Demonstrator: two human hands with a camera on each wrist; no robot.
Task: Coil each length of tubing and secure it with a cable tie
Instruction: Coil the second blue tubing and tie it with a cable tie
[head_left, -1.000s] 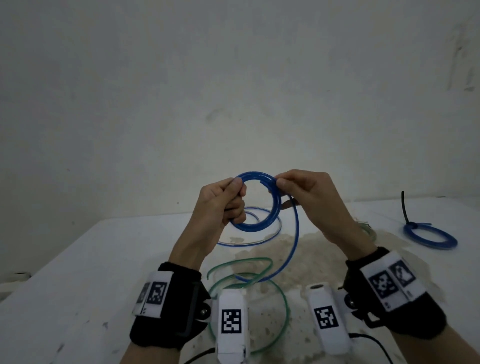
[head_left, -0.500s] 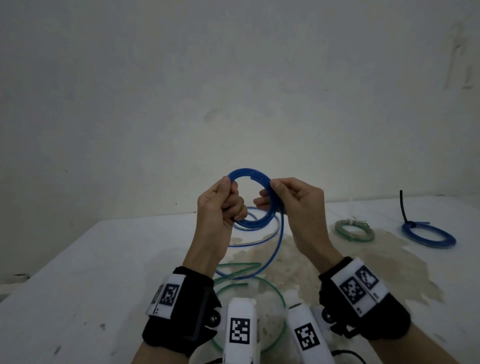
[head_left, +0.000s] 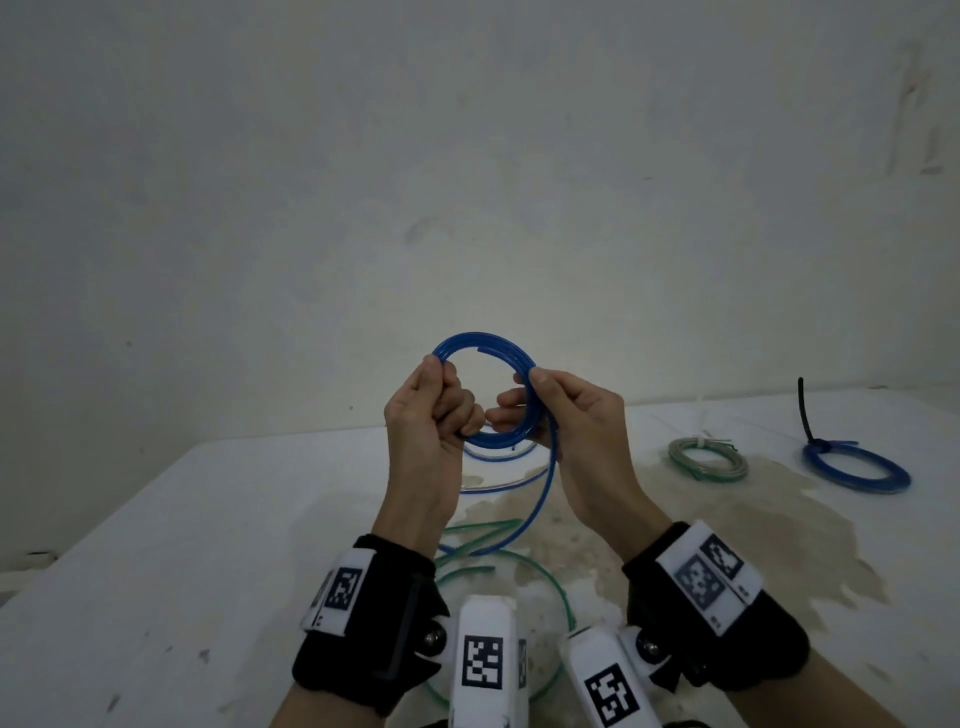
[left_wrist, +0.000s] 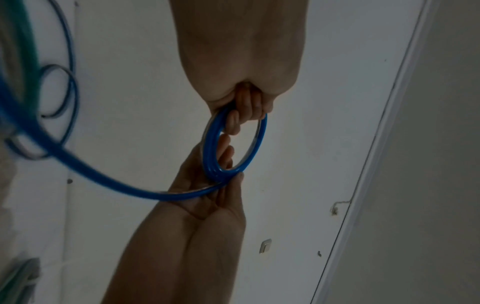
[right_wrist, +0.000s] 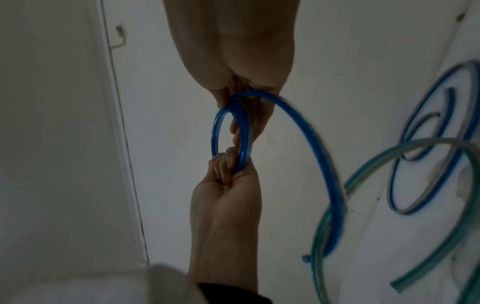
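Note:
A blue tube coil (head_left: 483, 348) (left_wrist: 211, 152) (right_wrist: 242, 131) of several turns hangs upright in the air above the white table (head_left: 208, 545). My left hand (head_left: 434, 410) grips its left side with curled fingers. My right hand (head_left: 550, 405) pinches its right side between thumb and fingers. The tube's loose tail (head_left: 540, 504) (right_wrist: 324, 170) drops from the right hand to the table. A loose green tube (head_left: 540, 571) (right_wrist: 389, 162) curls on the table below my wrists.
Another loose blue tube (head_left: 498, 457) (right_wrist: 426, 148) lies on the table behind the hands. At the right rest a tied green coil (head_left: 706, 460) and a tied blue coil (head_left: 857, 467) with a black cable tie (head_left: 805, 410). A brown stain (head_left: 675, 519) marks the table.
Both hands rose slightly with the coil. The right hand wound more of the tail onto the coil, so the hanging tail is shorter; the tied green coil came into view.

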